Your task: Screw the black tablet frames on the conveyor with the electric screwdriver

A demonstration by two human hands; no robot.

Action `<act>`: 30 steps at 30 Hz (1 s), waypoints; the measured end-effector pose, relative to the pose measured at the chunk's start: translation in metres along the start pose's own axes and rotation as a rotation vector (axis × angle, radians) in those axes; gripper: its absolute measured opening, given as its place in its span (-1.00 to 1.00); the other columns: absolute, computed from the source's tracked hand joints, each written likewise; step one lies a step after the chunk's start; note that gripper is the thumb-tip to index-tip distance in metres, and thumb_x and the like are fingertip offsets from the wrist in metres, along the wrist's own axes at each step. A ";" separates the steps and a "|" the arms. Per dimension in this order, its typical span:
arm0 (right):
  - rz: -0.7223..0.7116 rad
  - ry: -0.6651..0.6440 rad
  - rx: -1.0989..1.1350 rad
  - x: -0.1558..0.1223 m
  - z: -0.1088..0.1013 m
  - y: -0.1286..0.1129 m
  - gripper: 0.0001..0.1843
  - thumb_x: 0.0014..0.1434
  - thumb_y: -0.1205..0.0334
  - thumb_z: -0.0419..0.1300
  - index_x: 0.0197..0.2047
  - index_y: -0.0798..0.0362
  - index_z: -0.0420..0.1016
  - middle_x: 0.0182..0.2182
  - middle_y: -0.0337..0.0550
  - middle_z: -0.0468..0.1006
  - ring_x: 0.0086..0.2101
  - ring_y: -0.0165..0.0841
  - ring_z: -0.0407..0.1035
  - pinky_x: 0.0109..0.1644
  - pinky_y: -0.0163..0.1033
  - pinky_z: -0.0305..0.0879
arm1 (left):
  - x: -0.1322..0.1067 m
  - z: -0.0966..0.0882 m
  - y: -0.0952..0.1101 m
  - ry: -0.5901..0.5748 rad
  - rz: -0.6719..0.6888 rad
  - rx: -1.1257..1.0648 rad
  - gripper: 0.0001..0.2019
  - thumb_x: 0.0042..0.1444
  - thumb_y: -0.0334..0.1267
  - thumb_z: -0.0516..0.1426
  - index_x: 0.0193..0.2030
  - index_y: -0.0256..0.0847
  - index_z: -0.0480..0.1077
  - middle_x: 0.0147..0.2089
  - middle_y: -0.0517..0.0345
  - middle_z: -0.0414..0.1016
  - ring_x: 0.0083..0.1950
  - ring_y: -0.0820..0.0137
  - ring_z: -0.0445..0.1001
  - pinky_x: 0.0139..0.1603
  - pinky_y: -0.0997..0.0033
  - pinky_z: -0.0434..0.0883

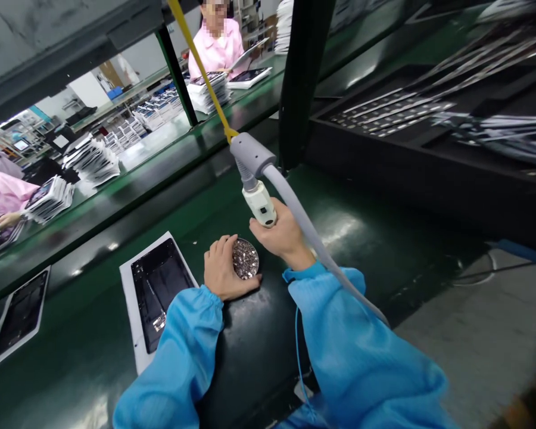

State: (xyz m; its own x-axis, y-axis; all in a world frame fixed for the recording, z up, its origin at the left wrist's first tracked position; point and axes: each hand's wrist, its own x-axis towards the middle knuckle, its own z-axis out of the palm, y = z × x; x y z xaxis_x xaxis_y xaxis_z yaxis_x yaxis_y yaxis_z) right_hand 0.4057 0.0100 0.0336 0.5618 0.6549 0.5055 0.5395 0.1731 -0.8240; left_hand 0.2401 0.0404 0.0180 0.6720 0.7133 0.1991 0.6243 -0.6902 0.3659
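Note:
My left hand [226,268] curls around the rim of a small round dish of screws [245,259] resting on the dark green bench. My right hand [283,235] is wrapped round the pale body of an electric screwdriver [261,202], held upright just beyond and to the right of the dish. The screwdriver's lower end and tip are hidden behind my fingers. To the left of the dish lies a black tablet housing [161,286] on a white backing, partly covered by my left sleeve.
A yellow cord [201,65] suspends the screwdriver, and its thick grey cable [304,220] drapes over my right forearm. Another black housing [20,313] lies far left. A black tray of metal strips [393,113] stands right. Beyond the dark post [306,77], people in pink work beside stacks.

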 end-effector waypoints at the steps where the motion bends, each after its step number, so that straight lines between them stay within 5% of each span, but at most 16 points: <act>1: -0.006 0.014 0.004 0.000 0.000 -0.001 -0.74 -0.02 0.10 0.24 -0.31 0.10 0.43 -0.56 -0.23 0.38 -0.57 -0.39 0.26 -0.47 -0.33 0.25 | 0.000 0.001 -0.001 0.024 -0.012 -0.007 -0.05 -0.30 0.04 0.34 0.27 -0.11 0.10 0.28 -0.06 0.23 0.25 0.03 0.23 0.18 0.02 0.25; 7: -0.061 0.053 0.036 0.000 -0.003 -0.009 -0.40 0.02 -0.23 0.26 -0.10 0.12 0.43 -0.49 -0.18 0.45 -0.53 -0.36 0.30 -0.48 -0.32 0.28 | 0.001 0.007 -0.005 0.151 -0.010 -0.006 -0.09 -0.32 0.02 0.35 0.22 -0.16 0.16 0.30 -0.10 0.20 0.28 0.03 0.22 0.20 0.02 0.25; 17: -0.071 0.112 -0.101 -0.001 0.001 0.006 -0.79 -0.03 0.11 0.25 -0.43 0.08 0.39 -0.64 -0.23 0.34 -0.62 -0.37 0.26 -0.51 -0.31 0.21 | 0.001 0.012 -0.009 0.255 0.019 0.003 -0.11 -0.35 0.02 0.35 0.18 -0.18 0.19 0.29 -0.11 0.22 0.28 0.03 0.22 0.21 0.04 0.24; 30: -0.043 0.127 -0.116 0.000 0.000 0.002 -0.78 -0.05 0.10 0.20 -0.50 0.04 0.28 -0.66 -0.27 0.27 -0.62 -0.40 0.19 -0.49 -0.30 0.22 | 0.015 0.015 -0.016 0.305 -0.007 0.085 -0.13 -0.31 0.06 0.34 0.18 -0.23 0.23 0.29 -0.13 0.22 0.28 0.02 0.21 0.24 0.03 0.22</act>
State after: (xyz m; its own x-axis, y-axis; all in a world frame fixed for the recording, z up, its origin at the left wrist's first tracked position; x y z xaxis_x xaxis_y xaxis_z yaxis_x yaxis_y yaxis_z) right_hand 0.4068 0.0100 0.0318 0.6074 0.5495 0.5737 0.6292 0.1081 -0.7697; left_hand 0.2464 0.0606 0.0018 0.5247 0.7129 0.4653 0.6681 -0.6836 0.2938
